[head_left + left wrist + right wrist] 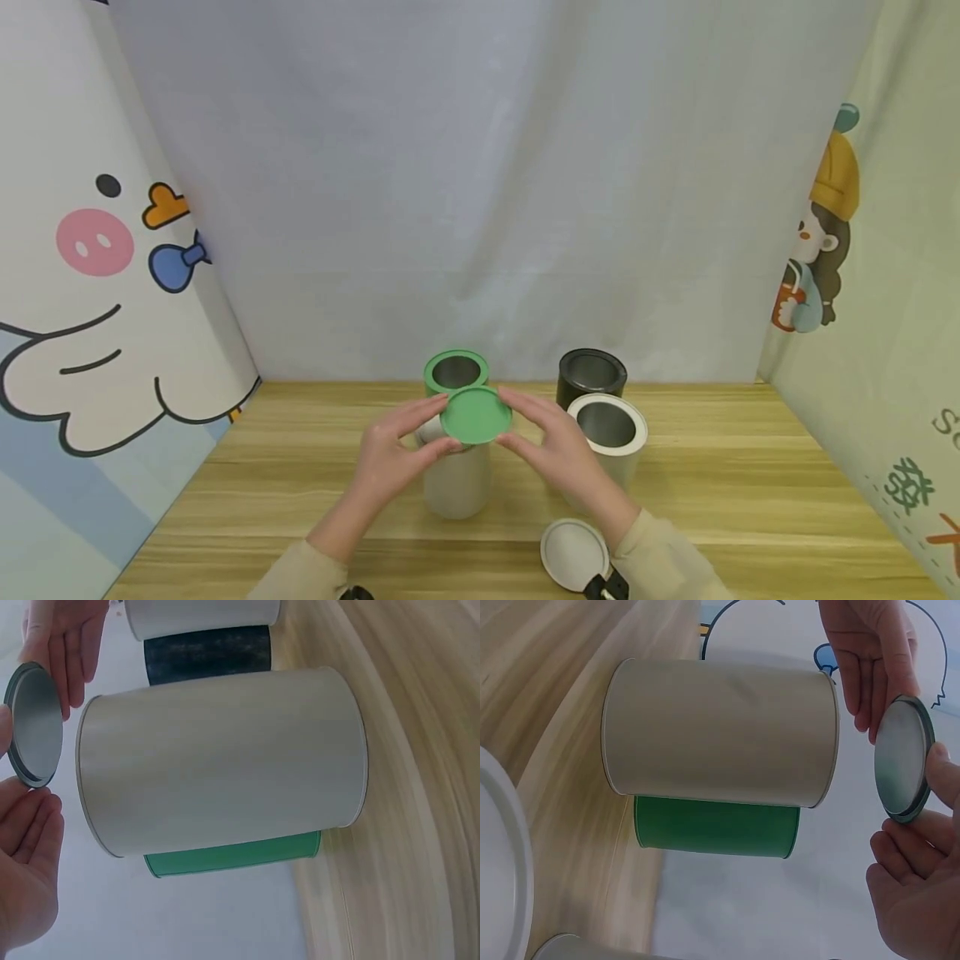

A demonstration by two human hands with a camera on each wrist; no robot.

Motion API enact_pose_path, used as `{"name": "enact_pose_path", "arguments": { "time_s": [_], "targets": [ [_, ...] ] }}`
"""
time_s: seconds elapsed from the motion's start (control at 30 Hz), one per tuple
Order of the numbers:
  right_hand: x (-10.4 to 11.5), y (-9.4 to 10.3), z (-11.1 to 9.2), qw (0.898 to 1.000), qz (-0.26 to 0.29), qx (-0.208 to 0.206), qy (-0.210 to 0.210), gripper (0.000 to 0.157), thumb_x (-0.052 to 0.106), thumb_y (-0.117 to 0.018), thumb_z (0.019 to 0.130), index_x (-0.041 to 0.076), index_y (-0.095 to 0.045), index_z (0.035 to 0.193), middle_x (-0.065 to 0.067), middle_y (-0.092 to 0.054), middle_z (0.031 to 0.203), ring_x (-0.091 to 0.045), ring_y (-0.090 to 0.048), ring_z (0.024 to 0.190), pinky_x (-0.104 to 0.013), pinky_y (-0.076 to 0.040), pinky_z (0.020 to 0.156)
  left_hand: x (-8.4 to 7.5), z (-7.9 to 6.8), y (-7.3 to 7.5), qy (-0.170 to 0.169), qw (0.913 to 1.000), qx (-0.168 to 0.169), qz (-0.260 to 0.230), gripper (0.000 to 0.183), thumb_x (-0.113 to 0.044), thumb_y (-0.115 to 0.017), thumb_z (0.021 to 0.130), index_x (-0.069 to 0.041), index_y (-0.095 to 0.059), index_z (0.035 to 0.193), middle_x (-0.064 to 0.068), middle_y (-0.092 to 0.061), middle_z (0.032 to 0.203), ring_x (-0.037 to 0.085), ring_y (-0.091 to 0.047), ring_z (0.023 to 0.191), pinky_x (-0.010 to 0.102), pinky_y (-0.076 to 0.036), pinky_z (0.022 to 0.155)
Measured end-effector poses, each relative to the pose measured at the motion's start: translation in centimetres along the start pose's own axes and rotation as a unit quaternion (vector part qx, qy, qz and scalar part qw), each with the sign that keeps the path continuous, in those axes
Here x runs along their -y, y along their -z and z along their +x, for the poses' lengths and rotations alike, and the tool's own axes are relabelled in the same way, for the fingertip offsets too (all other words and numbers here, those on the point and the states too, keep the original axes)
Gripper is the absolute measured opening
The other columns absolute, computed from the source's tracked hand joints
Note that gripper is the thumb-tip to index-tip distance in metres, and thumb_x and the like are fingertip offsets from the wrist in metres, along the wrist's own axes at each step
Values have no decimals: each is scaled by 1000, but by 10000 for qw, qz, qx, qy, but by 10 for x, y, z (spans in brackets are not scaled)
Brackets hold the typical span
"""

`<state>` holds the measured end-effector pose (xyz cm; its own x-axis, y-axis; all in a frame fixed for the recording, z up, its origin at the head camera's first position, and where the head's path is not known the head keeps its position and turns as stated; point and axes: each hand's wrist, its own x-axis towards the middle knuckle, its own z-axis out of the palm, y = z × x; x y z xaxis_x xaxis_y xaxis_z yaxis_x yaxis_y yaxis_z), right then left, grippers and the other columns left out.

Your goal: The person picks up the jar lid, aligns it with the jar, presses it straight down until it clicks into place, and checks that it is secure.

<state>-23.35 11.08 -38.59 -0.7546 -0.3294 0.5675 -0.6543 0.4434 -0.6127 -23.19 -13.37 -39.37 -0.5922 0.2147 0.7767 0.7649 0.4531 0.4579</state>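
A round green lid [476, 415] is held up by its edges between both hands, green face toward the head camera. My left hand [393, 446] pinches its left edge with thumb and fingers; my right hand [558, 442] pinches the right edge. The lid's grey metal underside [39, 724] shows in the left wrist view. Just below and behind the lid stands a light beige can [457, 492], its top mostly hidden by the lid and hands. An open green can [433, 379] stands behind that one.
On the right, an open can with a white rim [640, 429] stands in front of an open black can [570, 398]. A white lid [573, 554] lies on the wooden table [750, 500] near the right forearm. A pale curtain [375, 208] hangs behind the table.
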Motion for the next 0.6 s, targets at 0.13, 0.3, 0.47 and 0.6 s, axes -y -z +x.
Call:
{"name": "enact_pose_path", "arguments": {
  "time_s": [0.13, 0.3, 0.47, 0.6],
  "targets": [
    [-1, -4, 9, 10000, 35, -20, 52, 56, 11, -80, 82, 2, -60, 135, -12, -60, 136, -33, -54, 127, -50, -44, 104, 7, 3, 1, 233, 9997, 44, 2, 52, -7, -90, 68, 0, -73, 116, 10, -71, 117, 32, -65, 110, 49, -54, 90],
    [-4, -9, 18, 9999, 47, 45, -84, 54, 13, -77, 85, 1, -59, 135, -14, -58, 137, -34, -52, 129, -50, -42, 106, 14, 6, 3, 386, 9992, 62, 114, 51, -7, -89, 70, -1, -72, 117, 11, -71, 116, 34, -65, 109, 52, -54, 89],
    [-6, -12, 27, 9997, -80, 35, -234, 53, 14, -76, 87, 0, -59, 135, -14, -58, 138, -35, -50, 130, -51, -41, 107, 20, 13, 4, 595, 9982, 77, 93, 50, -7, -89, 70, 0, -72, 117, 13, -70, 117, 36, -64, 110, 49, -54, 90],
    [-7, -14, 36, 9995, -93, 64, -311, 52, 14, -75, 88, -1, -58, 135, -16, -57, 138, -36, -49, 131, -51, -39, 108, 23, 21, 5, 881, 9960, 119, 21, 50, -9, -89, 71, 0, -72, 118, 15, -69, 118, 36, -64, 111, 48, -53, 93]
  ]
}}
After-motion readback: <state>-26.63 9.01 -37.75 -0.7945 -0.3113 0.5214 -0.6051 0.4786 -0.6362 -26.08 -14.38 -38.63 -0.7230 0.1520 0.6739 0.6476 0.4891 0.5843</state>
